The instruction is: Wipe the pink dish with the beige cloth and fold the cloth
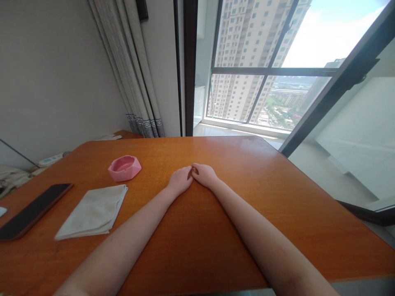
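Observation:
My left hand (180, 181) and my right hand (205, 174) rest on the brown wooden table (197, 246) near its middle, meeting at the thumbs and fingertips. Both have curled, closed fingers, and no object shows in either one. Their undersides are hidden from view. To the left of my left hand sits a pink faceted bowl, like an ashtray (125, 168). Closer to me lies a folded white cloth (92, 211), just left of my left forearm.
A dark phone-like slab with a reddish-brown edge (35, 211) lies at the table's left. Behind the table are a grey curtain (129, 61) and a large window (240, 94). At the right, a dark-framed glass door (333, 98) slants past the table edge.

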### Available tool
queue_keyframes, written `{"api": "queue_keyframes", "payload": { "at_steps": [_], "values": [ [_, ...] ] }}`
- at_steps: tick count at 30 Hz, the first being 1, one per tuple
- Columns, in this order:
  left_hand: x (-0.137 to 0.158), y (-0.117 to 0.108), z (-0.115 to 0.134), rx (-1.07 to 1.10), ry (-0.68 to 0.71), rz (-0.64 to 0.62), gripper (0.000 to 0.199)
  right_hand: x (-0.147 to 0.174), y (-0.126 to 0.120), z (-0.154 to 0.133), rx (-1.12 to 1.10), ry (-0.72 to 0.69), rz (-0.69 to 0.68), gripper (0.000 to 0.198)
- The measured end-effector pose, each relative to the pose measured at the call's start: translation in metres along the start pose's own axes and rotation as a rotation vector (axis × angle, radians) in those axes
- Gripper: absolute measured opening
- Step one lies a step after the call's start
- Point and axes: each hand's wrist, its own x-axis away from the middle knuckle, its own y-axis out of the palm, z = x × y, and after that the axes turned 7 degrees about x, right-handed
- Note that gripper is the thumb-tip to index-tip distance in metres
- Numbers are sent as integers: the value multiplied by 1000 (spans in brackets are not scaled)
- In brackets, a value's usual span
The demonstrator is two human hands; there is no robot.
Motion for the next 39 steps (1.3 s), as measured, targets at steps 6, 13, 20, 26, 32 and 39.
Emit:
{"api": "queue_keyframes", "payload": {
  "at_steps": [6, 13, 20, 26, 32, 39],
  "values": [
    [5, -32, -4, -135, 51, 152, 27, -2, -3, 10, -50, 28, 6, 22],
    [43, -95, -74, -453, -295, 564, 31, -7, -2, 23, -109, 106, 53, 24],
    [59, -101, -122, -364, -625, 260, 46, -8, 3, 23, -200, 118, 84, 21],
    [52, -97, -116, -371, -541, 248, 35, -16, 11, 30, -401, 187, 150, 23],
    [35, -62, -54, -220, -78, 281, 18, -27, 15, 43, -642, 328, 263, 38],
    [34, -38, -1, -40, 206, 59, 15, -26, 13, 43, -770, 370, 280, 33]
  ]
}}
